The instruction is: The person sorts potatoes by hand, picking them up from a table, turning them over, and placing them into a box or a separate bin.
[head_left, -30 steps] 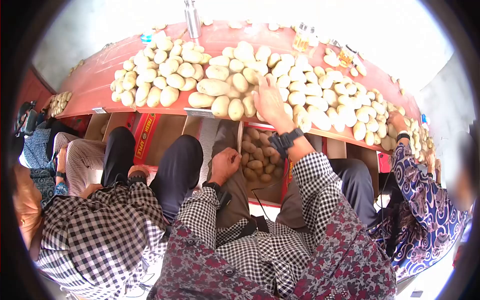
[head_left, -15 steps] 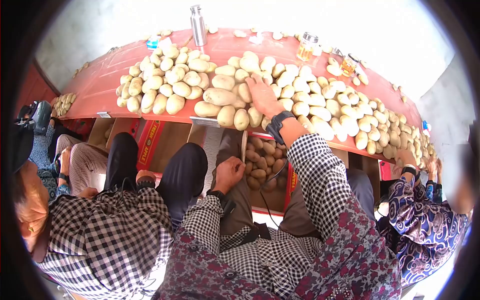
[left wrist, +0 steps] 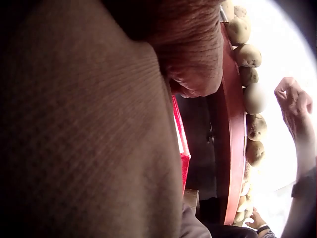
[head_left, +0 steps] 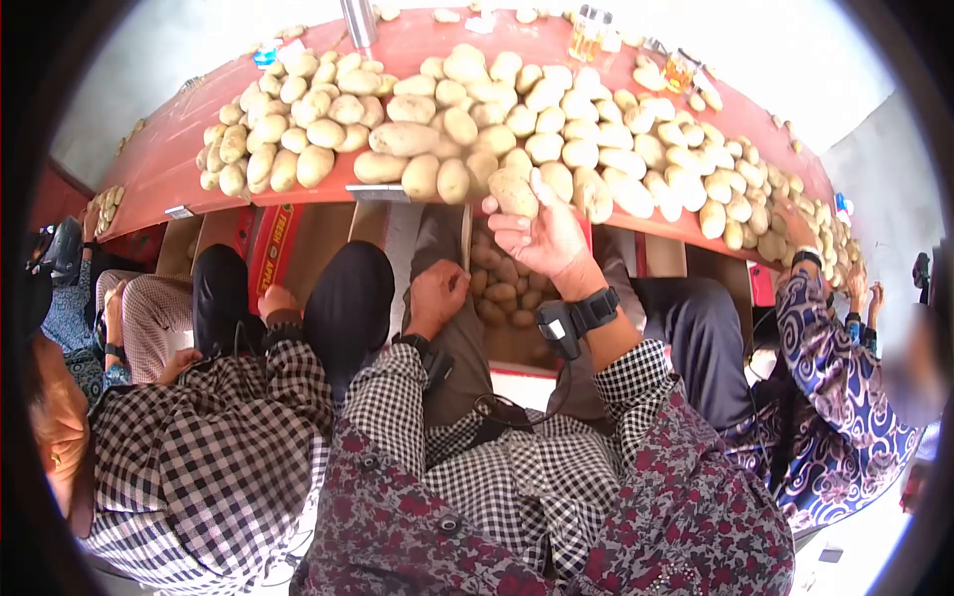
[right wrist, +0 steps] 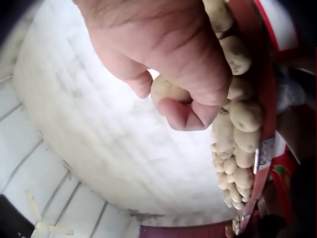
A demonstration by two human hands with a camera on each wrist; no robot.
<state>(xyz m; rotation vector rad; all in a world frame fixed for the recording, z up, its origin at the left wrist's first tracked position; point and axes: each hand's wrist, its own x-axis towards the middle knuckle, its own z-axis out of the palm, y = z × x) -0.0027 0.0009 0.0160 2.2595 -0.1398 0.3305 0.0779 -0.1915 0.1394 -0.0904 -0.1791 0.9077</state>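
Note:
My right hand (head_left: 545,236) grips a pale potato (head_left: 514,191) between thumb and curled fingers, palm turned up, over the front edge of the potato heap (head_left: 581,129). In the right wrist view the hand (right wrist: 163,44) curls its fingers round the potato (right wrist: 167,90). Loosely curled and holding nothing, my left hand (head_left: 437,296) rests on the left thigh, beside the open drawer. The left wrist view has this hand (left wrist: 190,57) close up, its fingers partly hidden, with the right hand (left wrist: 295,101) beyond the table edge.
A red table (head_left: 159,179) bears another potato pile (head_left: 288,119), a steel bottle (head_left: 359,22) and glass jars (head_left: 589,35). Below its edge stand a box of potatoes (head_left: 502,278) and a red-banded carton (head_left: 270,248). People sit close on both sides; one reaches into the potatoes at right.
My right hand has come off the heap towards me and turned palm up, with a potato in its fingers. The left hand stays on the thigh. The head view has shifted slightly.

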